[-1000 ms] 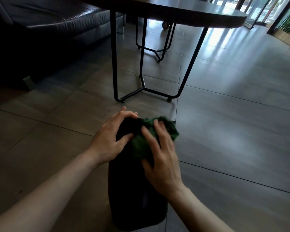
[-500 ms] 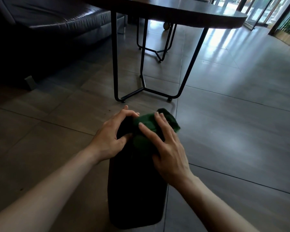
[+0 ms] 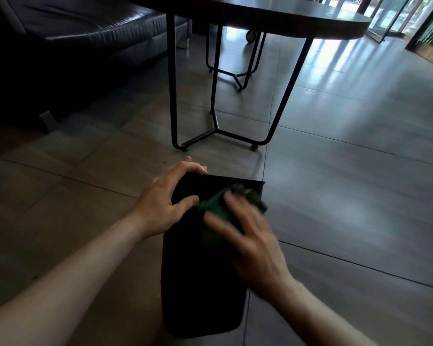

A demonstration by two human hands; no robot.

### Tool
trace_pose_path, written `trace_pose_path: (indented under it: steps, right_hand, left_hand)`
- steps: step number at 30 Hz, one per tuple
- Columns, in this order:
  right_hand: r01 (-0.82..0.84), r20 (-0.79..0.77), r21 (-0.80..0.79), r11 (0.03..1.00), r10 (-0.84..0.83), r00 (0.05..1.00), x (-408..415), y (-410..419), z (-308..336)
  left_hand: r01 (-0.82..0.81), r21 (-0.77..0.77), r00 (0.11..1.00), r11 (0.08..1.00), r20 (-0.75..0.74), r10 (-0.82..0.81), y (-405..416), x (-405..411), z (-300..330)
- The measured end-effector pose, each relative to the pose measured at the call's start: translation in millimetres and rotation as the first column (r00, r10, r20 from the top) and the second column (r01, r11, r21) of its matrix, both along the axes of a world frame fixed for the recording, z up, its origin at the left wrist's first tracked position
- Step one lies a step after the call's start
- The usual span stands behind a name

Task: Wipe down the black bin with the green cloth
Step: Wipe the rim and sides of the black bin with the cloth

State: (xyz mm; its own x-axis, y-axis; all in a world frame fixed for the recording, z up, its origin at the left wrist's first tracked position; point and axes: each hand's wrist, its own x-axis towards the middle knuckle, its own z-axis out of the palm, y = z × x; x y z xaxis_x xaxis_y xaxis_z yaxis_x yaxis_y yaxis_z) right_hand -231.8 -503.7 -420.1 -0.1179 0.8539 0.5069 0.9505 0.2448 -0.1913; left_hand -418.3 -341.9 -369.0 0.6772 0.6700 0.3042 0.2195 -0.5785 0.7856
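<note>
A tall black plastic bin [image 3: 200, 275] stands on the grey tiled floor [image 3: 348, 196], just in front of a round dark-topped desk with thin black metal legs [image 3: 273, 20]. The person's left hand [image 3: 169, 198] grips the bin's far left top corner, fingers curled over the edge and thumb lying on the near face. The right hand [image 3: 250, 236], blurred, lies with spread, nearly straight fingers on a crumpled green cloth [image 3: 225, 206], pressing it against the upper part of the bin, near the right edge. Part of the cloth shows beyond the fingertips; the rest is hidden beneath the palm. A dark leather sofa [image 3: 85, 31] sits at the upper left, well apart from the bin.
</note>
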Motion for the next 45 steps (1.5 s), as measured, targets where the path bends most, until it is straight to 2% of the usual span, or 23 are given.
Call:
trace_pose_path:
  steps: [1, 3, 7, 9, 11, 13, 15, 17, 19, 20, 22, 24, 27, 28, 29, 30, 32, 33, 35, 38, 40, 43, 45]
  right_hand:
    - [0.09, -0.078, 0.008, 0.996, -0.089, 0.993, 2.0, 14.0, 12.2]
    - [0.14, -0.072, -0.01, 0.99, -0.14, 0.988, -1.0, 26.1, 18.8]
    - [-0.116, 0.159, -0.093, 0.989, 0.13, 0.979, -18.0, -17.3, -29.9]
    - [-0.242, 0.354, -0.143, 0.96, 0.278, 0.893, -23.9, -48.5, -59.3]
    - [-0.306, 0.471, -0.183, 0.934, 0.357, 0.807, -19.1, -63.0, -67.5]
    - [-0.307, 0.439, -0.158, 0.938, 0.346, 0.829, -11.0, -54.5, -53.5]
    - [-0.202, 0.261, -0.085, 0.976, 0.217, 0.941, -2.5, -32.5, -27.8]
    - [-0.034, 0.078, -0.051, 0.998, 0.038, 0.996, 2.0, -5.3, -1.7]
    - [0.055, 0.047, -0.062, 0.997, -0.052, 0.998, -2.1, 13.0, 12.9]
    - [0.044, 0.065, -0.068, 0.997, -0.04, 0.997, -6.3, 14.2, 12.1]
    - [-0.047, 0.126, -0.065, 0.997, 0.055, 0.991, -14.6, -0.1, -4.4]
    - [-0.187, 0.277, -0.066, 0.98, 0.198, 0.94, -22.7, -29.4, -32.1]
    - [-0.29, 0.585, -0.201, 0.936, 0.352, 0.73, -24.4, -63.1, -55.8]
    - [-0.299, 0.614, -0.213, 0.93, 0.365, 0.7, -21.7, -63.6, -54.9]
    - [-0.303, 0.576, -0.178, 0.936, 0.348, 0.739, -18.5, -59.0, -49.1]
    - [-0.283, 0.472, -0.108, 0.953, 0.3, 0.829, -15.1, -50.4, -40.4]
    - [-0.149, 0.165, -0.001, 0.989, 0.148, 0.975, -7.1, -29.3, -18.3]
    - [-0.072, 0.051, 0.029, 0.997, 0.071, 0.996, -3.7, -18.5, -7.0]
    - [0.056, -0.076, 0.031, 0.998, -0.054, 0.996, -1.1, -0.7, 8.9]
    - [0.058, -0.074, 0.009, 0.998, -0.057, 0.996, -9.0, 4.2, 2.4]
    - [-0.061, 0.043, -0.011, 0.998, 0.062, 0.997, -16.4, -14.1, -18.9]
    - [-0.233, 0.246, -0.124, 0.965, 0.257, 0.935, -16.5, -48.7, -39.6]
    - [-0.218, 0.21, -0.112, 0.969, 0.237, 0.948, -7.8, -49.4, -33.2]
  left_hand:
    - [0.008, 0.011, 1.0, 1.0, -0.003, -0.008, -0.2, 0.0, 0.1]
    - [-0.002, 0.041, 1.0, 0.999, -0.011, 0.002, -0.5, -0.7, 0.1]
    - [-0.057, 0.114, 0.996, 0.992, -0.068, 0.065, 5.0, -11.7, 0.3]
    - [-0.056, 0.143, 0.995, 0.988, -0.077, 0.067, 6.1, -17.3, 0.1]
    - [-0.036, 0.179, 0.995, 0.983, -0.083, 0.052, 4.1, -18.0, -0.3]
    - [-0.036, 0.204, 0.995, 0.978, -0.083, 0.054, 1.8, -16.7, 0.0]
    - [-0.045, 0.218, 0.994, 0.975, -0.091, 0.066, 0.4, -14.5, 1.1]
    - [-0.033, 0.237, 0.993, 0.971, -0.106, 0.059, 0.0, -12.8, 3.1]
    - [-0.027, 0.261, 0.992, 0.965, -0.113, 0.058, 1.0, -14.1, 5.5]
    - [-0.028, 0.273, 0.99, 0.962, -0.124, 0.064, 2.1, -15.4, 6.7]
    - [-0.022, 0.287, 0.985, 0.958, -0.156, 0.069, 3.0, -19.0, 8.9]
    - [0.013, 0.291, 0.984, 0.956, -0.174, 0.04, 1.7, -22.2, 10.9]
    - [0.094, 0.334, 0.977, 0.938, -0.21, -0.023, -5.3, -21.2, 13.3]
    - [0.113, 0.356, 0.976, 0.928, -0.216, -0.035, -7.8, -19.6, 13.4]
    - [0.119, 0.371, 0.976, 0.921, -0.213, -0.04, -9.9, -18.0, 13.2]
    - [0.114, 0.378, 0.978, 0.919, -0.208, -0.036, -11.0, -16.7, 13.6]
    - [0.089, 0.38, 0.98, 0.921, -0.199, -0.012, -13.2, -14.4, 14.7]
    - [0.079, 0.375, 0.98, 0.923, -0.197, -0.004, -13.5, -14.2, 14.9]
    - [0.066, 0.357, 0.98, 0.932, -0.197, 0.006, -13.7, -14.4, 15.7]
    - [0.035, 0.355, 0.979, 0.934, -0.2, 0.039, -11.7, -15.5, 15.4]
    - [0.011, 0.357, 0.976, 0.934, -0.206, 0.067, -10.4, -17.9, 14.3]
    - [0.007, 0.366, 0.975, 0.931, -0.209, 0.075, -11.1, -20.3, 13.8]
    - [0.017, 0.372, 0.976, 0.928, -0.208, 0.066, -13.1, -18.6, 12.9]
